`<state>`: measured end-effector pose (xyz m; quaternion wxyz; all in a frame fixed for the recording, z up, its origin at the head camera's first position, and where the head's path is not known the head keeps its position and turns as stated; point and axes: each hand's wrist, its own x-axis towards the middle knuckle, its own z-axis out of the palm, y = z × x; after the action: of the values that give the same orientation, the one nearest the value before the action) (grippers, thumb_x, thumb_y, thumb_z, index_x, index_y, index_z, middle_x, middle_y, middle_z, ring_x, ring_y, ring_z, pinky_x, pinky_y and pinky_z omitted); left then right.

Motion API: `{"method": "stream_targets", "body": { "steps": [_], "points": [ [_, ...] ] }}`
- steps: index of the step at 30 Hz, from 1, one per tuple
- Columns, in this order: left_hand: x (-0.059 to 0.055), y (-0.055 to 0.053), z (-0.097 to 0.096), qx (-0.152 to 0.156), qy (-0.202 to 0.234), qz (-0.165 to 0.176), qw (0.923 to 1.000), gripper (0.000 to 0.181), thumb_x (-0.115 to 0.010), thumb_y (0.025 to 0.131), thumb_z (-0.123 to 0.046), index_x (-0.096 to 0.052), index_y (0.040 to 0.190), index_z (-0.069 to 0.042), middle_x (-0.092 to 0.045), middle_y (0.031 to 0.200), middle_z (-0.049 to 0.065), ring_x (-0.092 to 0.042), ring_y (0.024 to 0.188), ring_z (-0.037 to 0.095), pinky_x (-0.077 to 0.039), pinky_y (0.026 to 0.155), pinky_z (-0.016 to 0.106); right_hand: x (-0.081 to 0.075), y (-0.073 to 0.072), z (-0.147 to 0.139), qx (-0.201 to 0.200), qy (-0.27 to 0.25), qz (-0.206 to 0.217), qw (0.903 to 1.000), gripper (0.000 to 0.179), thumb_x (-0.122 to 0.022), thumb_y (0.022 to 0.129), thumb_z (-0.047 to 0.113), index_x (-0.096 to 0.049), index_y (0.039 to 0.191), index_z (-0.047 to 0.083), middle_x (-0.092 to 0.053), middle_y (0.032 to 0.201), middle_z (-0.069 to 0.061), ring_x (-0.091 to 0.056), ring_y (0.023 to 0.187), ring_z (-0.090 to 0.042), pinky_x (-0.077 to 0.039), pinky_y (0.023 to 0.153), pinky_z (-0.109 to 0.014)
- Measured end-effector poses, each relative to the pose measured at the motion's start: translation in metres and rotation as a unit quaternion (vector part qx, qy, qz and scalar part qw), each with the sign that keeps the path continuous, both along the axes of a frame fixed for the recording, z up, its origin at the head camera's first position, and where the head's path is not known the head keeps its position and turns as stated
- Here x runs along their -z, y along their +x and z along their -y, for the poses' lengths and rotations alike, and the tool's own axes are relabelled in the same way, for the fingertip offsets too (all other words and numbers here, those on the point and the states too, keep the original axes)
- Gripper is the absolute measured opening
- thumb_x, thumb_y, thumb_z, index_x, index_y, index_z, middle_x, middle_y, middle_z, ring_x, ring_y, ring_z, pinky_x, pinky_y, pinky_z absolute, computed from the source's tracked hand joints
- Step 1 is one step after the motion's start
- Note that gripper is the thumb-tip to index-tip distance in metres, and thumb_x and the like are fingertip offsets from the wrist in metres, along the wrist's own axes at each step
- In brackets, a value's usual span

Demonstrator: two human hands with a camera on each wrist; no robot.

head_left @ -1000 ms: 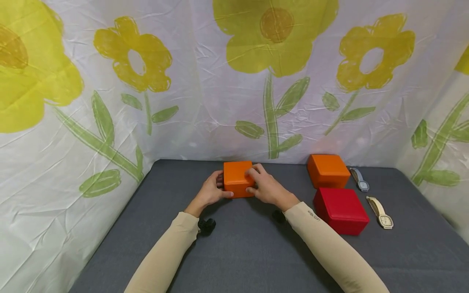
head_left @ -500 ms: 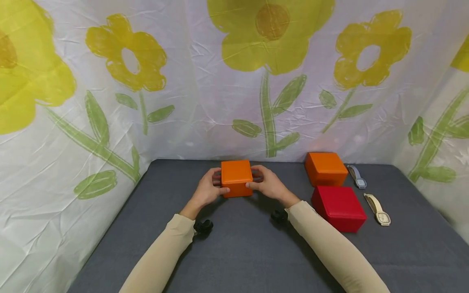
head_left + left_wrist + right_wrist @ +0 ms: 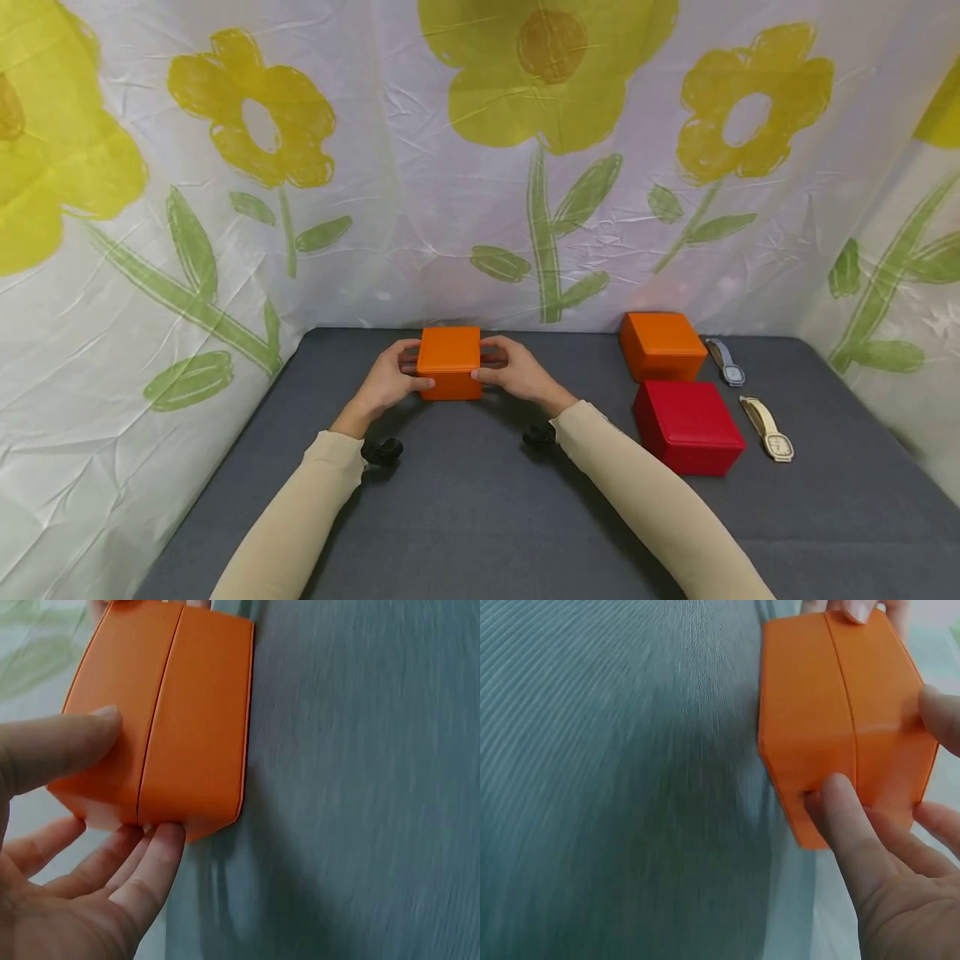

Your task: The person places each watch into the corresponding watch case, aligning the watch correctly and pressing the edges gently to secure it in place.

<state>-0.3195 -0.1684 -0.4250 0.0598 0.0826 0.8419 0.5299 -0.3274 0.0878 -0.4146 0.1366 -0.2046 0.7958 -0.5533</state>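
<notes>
Both hands hold an orange leather-look box (image 3: 449, 354) from opposite sides, near the back edge of the grey table. My left hand (image 3: 380, 383) grips its left side, thumb on the front face and fingers along the side. On the right side, my right hand (image 3: 521, 373) has the same grip, thumb at the front corner. The lid is down; in the left wrist view a thin seam runs across the front of the orange box (image 3: 199, 712). In the right wrist view, fingertips (image 3: 836, 787) press the side of the box near that seam.
A second orange box (image 3: 662, 346) stands at the back right, with a red box (image 3: 690, 427) just in front of it. Beside them lie a watch with a pale blue strap (image 3: 724, 362) and a cream watch (image 3: 767, 428). A flower-printed curtain (image 3: 420, 208) hangs behind the table.
The right hand's fingers have shifted from the top of the orange box to its right side. Both hands have then moved left together with the box.
</notes>
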Motion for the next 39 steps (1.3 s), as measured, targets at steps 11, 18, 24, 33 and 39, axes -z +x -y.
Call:
{"method": "stream_targets", "body": {
  "steps": [11, 18, 24, 33, 39],
  "points": [
    [-0.005, -0.008, 0.060, 0.009, -0.011, 0.014, 0.9998, 0.081, -0.075, 0.081, -0.007, -0.029, 0.149, -0.009, -0.042, 0.140, 0.022, -0.051, 0.120, 0.038, -0.049, 0.092, 0.047, 0.009, -0.010, 0.058, 0.021, -0.018, -0.001, 0.9996, 0.061, -0.072, 0.087, 0.022, -0.044, 0.140, 0.010, -0.055, 0.129, -0.014, -0.059, 0.111, -0.025, -0.054, 0.084, -0.037],
    [-0.005, -0.016, 0.091, 0.012, -0.003, 0.013, 0.9998, 0.083, -0.076, 0.080, -0.007, -0.030, 0.149, -0.009, -0.042, 0.140, 0.023, -0.051, 0.119, 0.039, -0.047, 0.093, 0.047, 0.011, -0.014, 0.090, 0.037, -0.033, 0.011, 0.9987, 0.064, -0.073, 0.086, 0.021, -0.043, 0.141, 0.010, -0.054, 0.131, -0.014, -0.062, 0.103, -0.020, -0.054, 0.083, -0.038],
    [-0.008, -0.018, 0.108, 0.001, -0.002, 0.023, 0.9997, 0.084, -0.074, 0.080, -0.005, -0.028, 0.149, -0.008, -0.040, 0.142, 0.023, -0.047, 0.123, 0.039, -0.046, 0.095, 0.048, 0.011, -0.018, 0.111, 0.053, -0.020, 0.015, 0.9983, 0.066, -0.074, 0.085, 0.026, -0.043, 0.142, 0.013, -0.053, 0.132, -0.012, -0.064, 0.095, -0.017, -0.054, 0.081, -0.037],
    [-0.011, -0.018, 0.117, -0.003, 0.000, 0.027, 0.9996, 0.085, -0.073, 0.082, -0.005, -0.025, 0.151, -0.009, -0.038, 0.143, 0.025, -0.045, 0.124, 0.041, -0.044, 0.097, 0.050, 0.010, -0.023, 0.125, 0.067, -0.003, 0.009, 0.9977, 0.062, -0.074, 0.085, 0.027, -0.046, 0.139, 0.014, -0.055, 0.130, -0.010, -0.064, 0.089, -0.015, -0.054, 0.075, -0.031],
    [-0.012, -0.016, 0.113, -0.008, -0.016, 0.024, 0.9996, 0.083, -0.072, 0.082, -0.006, -0.024, 0.151, -0.007, -0.036, 0.144, 0.026, -0.044, 0.125, 0.041, -0.043, 0.097, 0.051, 0.011, -0.019, 0.120, 0.050, 0.030, -0.006, 0.9983, 0.064, -0.070, 0.088, 0.031, -0.041, 0.144, 0.016, -0.055, 0.130, -0.010, -0.064, 0.084, -0.015, -0.054, 0.073, -0.030]
  ]
}}
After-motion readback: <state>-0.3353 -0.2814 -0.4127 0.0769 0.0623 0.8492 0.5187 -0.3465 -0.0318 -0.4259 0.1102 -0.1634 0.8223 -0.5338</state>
